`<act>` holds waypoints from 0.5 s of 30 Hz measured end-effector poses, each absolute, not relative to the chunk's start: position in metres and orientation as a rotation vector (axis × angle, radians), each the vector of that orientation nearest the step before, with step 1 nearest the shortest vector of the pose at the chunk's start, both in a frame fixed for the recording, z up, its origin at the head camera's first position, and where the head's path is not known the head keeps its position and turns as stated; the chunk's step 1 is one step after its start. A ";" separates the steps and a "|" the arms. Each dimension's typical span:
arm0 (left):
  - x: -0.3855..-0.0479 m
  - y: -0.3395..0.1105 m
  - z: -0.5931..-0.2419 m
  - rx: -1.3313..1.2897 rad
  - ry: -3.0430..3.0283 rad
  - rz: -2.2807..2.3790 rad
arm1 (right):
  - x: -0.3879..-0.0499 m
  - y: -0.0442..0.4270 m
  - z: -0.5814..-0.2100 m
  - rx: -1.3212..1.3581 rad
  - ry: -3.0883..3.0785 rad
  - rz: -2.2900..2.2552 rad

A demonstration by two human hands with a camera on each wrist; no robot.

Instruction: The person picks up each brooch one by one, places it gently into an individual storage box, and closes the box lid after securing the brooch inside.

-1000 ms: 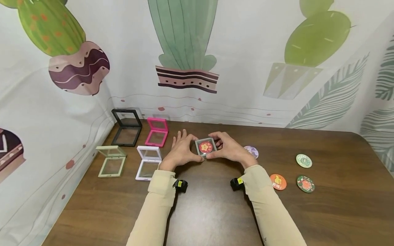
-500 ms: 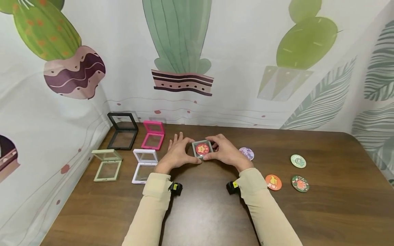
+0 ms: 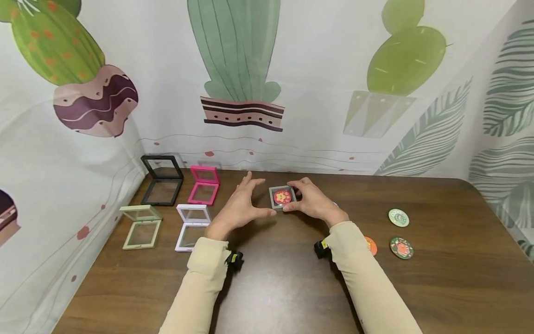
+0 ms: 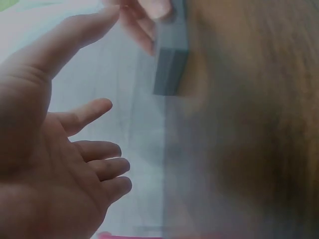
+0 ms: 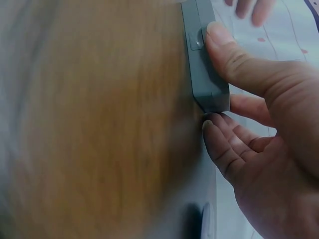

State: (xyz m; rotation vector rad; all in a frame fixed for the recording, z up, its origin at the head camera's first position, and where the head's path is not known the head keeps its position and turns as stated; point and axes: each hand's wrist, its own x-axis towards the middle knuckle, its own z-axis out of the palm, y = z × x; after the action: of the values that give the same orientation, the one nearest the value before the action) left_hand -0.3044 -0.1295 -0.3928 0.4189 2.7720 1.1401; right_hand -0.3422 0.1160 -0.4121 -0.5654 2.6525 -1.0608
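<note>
A small grey square case with a clear window lies shut on the brown table, a red round badge with a yellow star inside it. My right hand holds the case by its right side; in the right wrist view the thumb presses the grey edge near a small catch, with fingers at the corner and far side. My left hand is off the case, just to its left, thumb and fingers spread apart. Its bare palm faces the camera in the left wrist view, apart from the case.
At left stand several opened empty cases: black, pink, pale green and white. Loose badges lie at right: pale green, dark green and orange, partly behind my sleeve. A cactus-print cloth hangs behind the table.
My left hand has let go of the grey case and its fingers have spread. The case has shifted slightly right in my right hand, which now mostly covers a purple badge. The head view has turned slightly.
</note>
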 end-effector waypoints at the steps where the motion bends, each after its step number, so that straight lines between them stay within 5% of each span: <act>1: -0.303 -0.130 -0.390 0.424 2.787 1.138 | -0.343 0.117 -0.412 -0.564 2.655 -1.049; 15: -0.279 -0.157 -0.353 0.477 2.972 1.165 | -0.350 0.147 -0.407 -0.515 2.720 -0.991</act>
State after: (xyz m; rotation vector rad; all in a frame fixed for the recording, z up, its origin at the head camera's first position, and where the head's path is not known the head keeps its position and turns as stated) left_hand -0.2794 -0.1571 -0.3526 0.4766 2.9716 1.1647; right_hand -0.3504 0.1472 -0.4066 -0.5149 2.7198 -0.9914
